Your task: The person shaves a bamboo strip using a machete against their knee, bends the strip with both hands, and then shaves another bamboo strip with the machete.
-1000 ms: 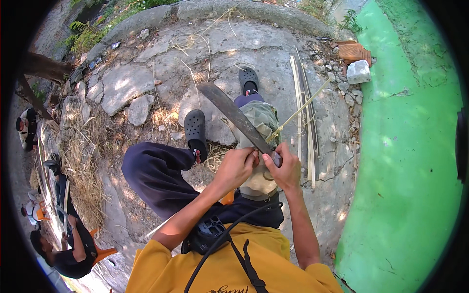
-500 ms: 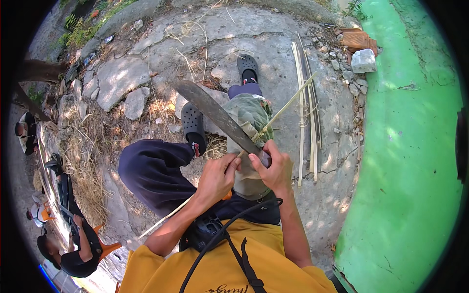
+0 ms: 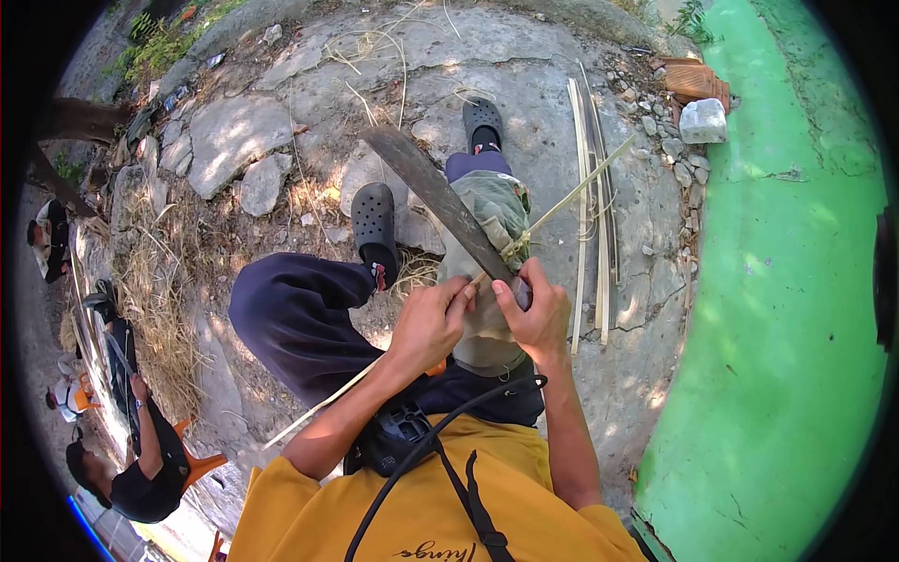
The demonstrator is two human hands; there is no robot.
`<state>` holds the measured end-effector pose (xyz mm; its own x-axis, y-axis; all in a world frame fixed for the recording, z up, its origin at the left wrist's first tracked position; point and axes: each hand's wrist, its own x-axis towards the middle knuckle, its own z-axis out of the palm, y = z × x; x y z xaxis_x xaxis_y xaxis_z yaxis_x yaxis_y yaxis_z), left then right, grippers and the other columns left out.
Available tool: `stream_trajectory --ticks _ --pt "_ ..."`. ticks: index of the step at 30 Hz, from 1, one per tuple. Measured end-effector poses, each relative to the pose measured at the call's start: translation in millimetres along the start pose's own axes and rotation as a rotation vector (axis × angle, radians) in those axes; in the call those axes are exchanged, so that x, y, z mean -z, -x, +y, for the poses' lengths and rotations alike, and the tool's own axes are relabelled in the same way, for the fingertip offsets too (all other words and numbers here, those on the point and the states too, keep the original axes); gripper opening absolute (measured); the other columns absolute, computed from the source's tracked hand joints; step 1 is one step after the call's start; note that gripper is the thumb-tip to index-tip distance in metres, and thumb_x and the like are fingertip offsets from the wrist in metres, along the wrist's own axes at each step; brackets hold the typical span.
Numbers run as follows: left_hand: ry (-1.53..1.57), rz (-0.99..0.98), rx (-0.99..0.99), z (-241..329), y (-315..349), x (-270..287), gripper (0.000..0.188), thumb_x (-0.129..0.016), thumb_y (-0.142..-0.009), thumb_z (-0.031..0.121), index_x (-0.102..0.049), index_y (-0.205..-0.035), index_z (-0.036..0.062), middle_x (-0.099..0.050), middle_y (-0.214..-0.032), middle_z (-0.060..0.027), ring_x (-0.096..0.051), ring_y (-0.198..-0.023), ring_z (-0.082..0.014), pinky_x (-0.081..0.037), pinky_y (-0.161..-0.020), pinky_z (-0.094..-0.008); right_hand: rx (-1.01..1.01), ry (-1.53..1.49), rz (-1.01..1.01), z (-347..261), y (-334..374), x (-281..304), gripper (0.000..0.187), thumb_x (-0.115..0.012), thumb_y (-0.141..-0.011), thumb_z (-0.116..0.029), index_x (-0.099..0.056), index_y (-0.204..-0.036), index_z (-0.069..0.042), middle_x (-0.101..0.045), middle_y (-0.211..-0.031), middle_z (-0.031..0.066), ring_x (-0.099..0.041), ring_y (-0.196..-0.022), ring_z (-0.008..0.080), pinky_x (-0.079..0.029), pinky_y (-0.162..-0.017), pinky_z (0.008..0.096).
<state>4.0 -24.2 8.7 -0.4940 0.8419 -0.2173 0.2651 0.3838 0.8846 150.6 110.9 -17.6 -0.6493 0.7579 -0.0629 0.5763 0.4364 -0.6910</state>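
A long, broad dark-bladed knife (image 3: 435,197) slants over my right thigh. My right hand (image 3: 537,314) is closed round its handle end, with the thumb near the base of the blade. My left hand (image 3: 433,323) pinches a thin pale bamboo strip (image 3: 582,185) close to the blade. That strip runs under the knife and out to the upper right, and its other end emerges by my left forearm. Thin shavings curl from it where it crosses the blade. A grey-green cloth (image 3: 493,201) covers my right leg beneath the hands.
Several long split strips (image 3: 581,234) lie on the cracked concrete to the right, before a green painted surface (image 3: 768,328). A whitish block (image 3: 702,122) and rubble sit at its edge. Dry fibres (image 3: 164,328) are heaped on the left, near a seated person (image 3: 150,468).
Both hands and the knife have shifted slightly forward and to the right. The left hand still pinches the strip. The whole view has also moved a little.
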Motion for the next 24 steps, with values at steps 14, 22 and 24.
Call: stream_trajectory --ticks 14,22,24 --pt "0.006 -0.063 0.135 15.1 29.1 16.6 0.027 -0.058 -0.107 0.015 -0.067 -0.088 -0.0016 -0.055 -0.063 -0.0148 -0.048 -0.051 -0.0229 -0.037 -0.054 -0.0394 -0.003 -0.016 0.018 -3.8 2.9 4.6 0.047 -0.072 -0.095 -0.053 -0.056 -0.094 -0.009 -0.062 -0.061 0.0138 -0.069 -0.059 0.0402 -0.049 -0.053 0.0489" --pt "-0.013 -0.022 0.062 17.3 18.2 12.0 0.027 -0.058 -0.107 0.016 -0.066 -0.088 -0.0017 -0.052 -0.062 -0.0146 -0.047 -0.052 -0.0213 -0.037 -0.055 -0.0397 0.021 0.008 0.018 -0.6 3.7 3.5 0.047 -0.072 -0.095 -0.052 -0.056 -0.092 -0.008 -0.061 -0.06 0.0138 -0.068 -0.058 0.0404 -0.049 -0.054 0.0485" --pt "0.018 -0.066 0.142 16.2 35.3 23.3 0.027 -0.058 -0.107 0.016 -0.066 -0.088 -0.0016 -0.053 -0.062 -0.0153 -0.047 -0.052 -0.0231 -0.038 -0.055 -0.0404 0.01 -0.074 0.046 5.7 1.0 2.4 0.046 -0.072 -0.096 -0.052 -0.056 -0.092 -0.008 -0.061 -0.061 0.0142 -0.068 -0.059 0.0407 -0.049 -0.055 0.0483"
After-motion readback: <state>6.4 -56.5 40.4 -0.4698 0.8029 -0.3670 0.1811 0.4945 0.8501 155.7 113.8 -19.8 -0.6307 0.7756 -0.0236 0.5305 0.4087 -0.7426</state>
